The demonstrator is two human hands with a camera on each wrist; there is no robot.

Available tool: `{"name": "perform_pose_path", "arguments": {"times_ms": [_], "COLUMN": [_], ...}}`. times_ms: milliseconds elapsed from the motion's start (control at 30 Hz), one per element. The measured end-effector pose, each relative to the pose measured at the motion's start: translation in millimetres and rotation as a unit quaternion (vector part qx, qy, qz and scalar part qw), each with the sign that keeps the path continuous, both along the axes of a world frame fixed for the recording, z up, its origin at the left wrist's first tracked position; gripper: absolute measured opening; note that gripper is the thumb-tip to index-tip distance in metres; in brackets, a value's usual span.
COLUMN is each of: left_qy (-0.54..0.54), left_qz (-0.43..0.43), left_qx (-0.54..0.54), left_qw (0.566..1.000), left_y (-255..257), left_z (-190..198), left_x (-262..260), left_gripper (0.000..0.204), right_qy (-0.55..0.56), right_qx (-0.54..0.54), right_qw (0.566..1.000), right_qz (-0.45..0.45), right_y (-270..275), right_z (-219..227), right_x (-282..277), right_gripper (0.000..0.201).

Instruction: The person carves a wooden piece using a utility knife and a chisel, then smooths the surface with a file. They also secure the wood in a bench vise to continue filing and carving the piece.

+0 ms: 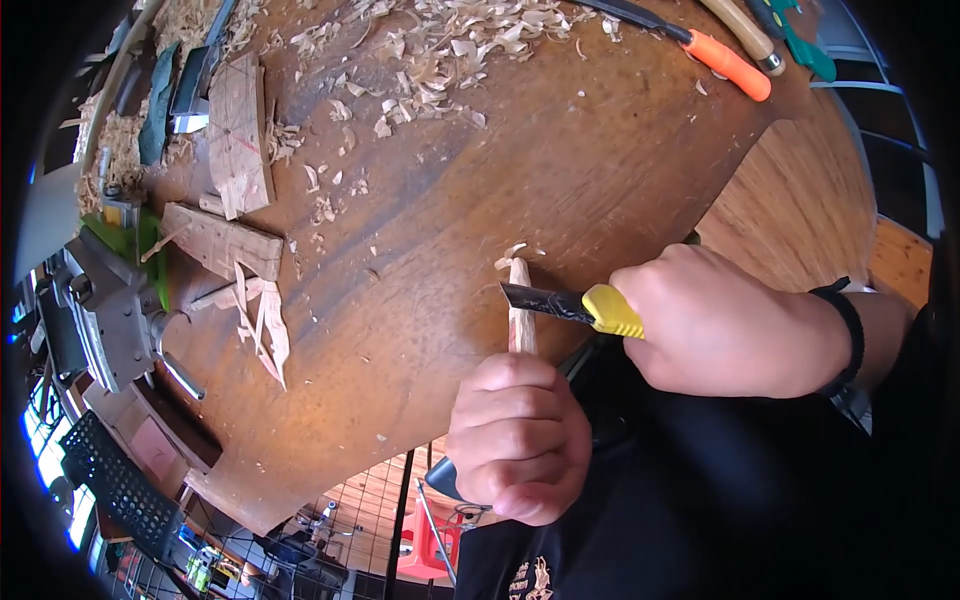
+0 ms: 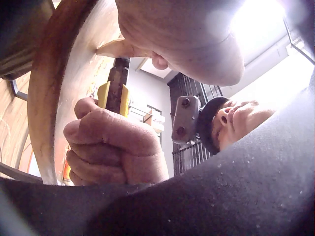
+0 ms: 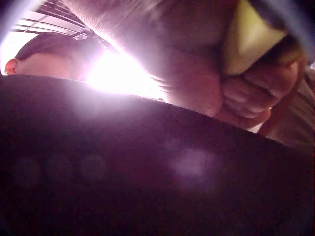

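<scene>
Yellow knife (image 1: 578, 306) — across wooden stick (image 1: 521, 332)

Near end of wooden stick (image 1: 521, 328) is hidden in left hand (image 1: 519, 435). Right hand (image 1: 728, 322) covers most of yellow knife handle (image 1: 612, 311), blurred in right wrist view. Orange-handled tool (image 1: 728, 66) runs off head view's top edge.

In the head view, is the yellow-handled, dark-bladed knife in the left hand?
No, the right hand grips the yellow-handled knife; the left hand holds a pale wooden stick.
</scene>
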State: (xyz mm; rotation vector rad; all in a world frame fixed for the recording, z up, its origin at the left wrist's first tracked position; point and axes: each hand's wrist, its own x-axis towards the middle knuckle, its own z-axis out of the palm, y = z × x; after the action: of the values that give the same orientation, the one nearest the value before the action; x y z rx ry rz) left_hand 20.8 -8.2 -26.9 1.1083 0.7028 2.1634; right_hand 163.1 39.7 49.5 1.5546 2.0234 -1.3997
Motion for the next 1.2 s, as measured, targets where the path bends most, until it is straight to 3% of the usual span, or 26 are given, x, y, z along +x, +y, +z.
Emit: {"name": "perform_pose_path", "arguments": {"times_ms": [67,133,267,367,433,567,633,933,1067,1200], "left_qy": [0.004,-0.020,-0.032,-0.101,-0.139,-0.143,-0.129,-0.122,-0.098,-0.075], "left_qz": [0.003,-0.011,-0.012,0.000,0.052,0.046,0.090,0.131,0.141,0.188], "left_qx": [0.000,-0.010,-0.030,-0.013,-0.041,-0.046,-0.090,-0.098,-0.096,-0.100], "left_qw": [1.000,1.000,0.999,0.995,0.988,0.988,0.983,0.979,0.980,0.974], "left_y": [-1,-3,-6,-7,-8,-7,-5,-4,-5,-4], "left_z": [0,1,0,-4,-4,-7,-3,-2,-2,2], "left_x": [0,-5,-8,-5,-2,-9,-9,-5,-3,6], "left_gripper": [0.058,0.047,0.049,0.050,0.049,0.047,0.046,0.045,0.045,0.047], "right_qy": [0.009,0.026,0.031,0.037,0.099,0.108,0.133,0.230,0.202,0.200], "right_qx": [0.013,0.017,-0.007,0.000,0.005,0.037,0.029,0.090,0.014,0.032], "right_qw": [1.000,0.999,0.999,0.999,0.993,0.986,0.980,0.962,0.978,0.978], "right_qz": [-0.005,-0.009,-0.009,-0.026,-0.063,-0.123,-0.146,-0.111,-0.045,-0.049], "right_y": [-2,0,6,4,3,-5,-6,-18,-17,-22], "right_z": [-4,-8,-12,-12,-10,-12,-17,-27,-19,-20], "right_x": [1,-2,-5,-5,-2,3,9,18,20,20], "right_gripper": [0.008,0.008,0.011,0.017,0.026,0.036,0.038,0.033,0.038,0.035]}}
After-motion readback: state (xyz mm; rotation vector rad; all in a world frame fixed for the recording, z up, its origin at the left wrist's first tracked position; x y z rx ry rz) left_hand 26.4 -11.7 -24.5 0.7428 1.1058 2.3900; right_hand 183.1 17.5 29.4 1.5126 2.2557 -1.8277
